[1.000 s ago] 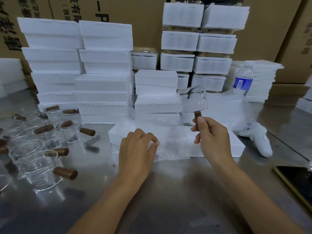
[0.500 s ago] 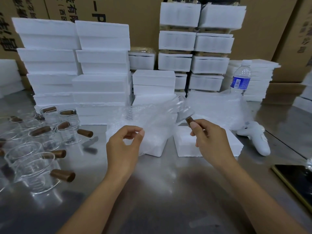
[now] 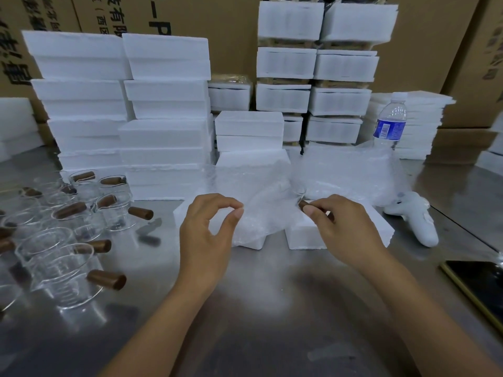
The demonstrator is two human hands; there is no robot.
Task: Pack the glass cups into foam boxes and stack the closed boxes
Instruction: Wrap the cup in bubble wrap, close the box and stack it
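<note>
The person's left hand and right hand are bare. The left forearm and the right forearm are bare too, from the wrists all the way back to where they go out of sight. The fingers are long and thin. The nails are short and plain. The wrists are a bit thinner than the arms behind them.

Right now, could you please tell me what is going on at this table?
A person is wrapping a glass cup before boxing it. The right hand grips the cup by its brown handle, and the left hand pinches a sheet of bubble wrap beside it, above two foam box pieces. More cups wait on the left, with closed foam boxes stacked behind.
</note>
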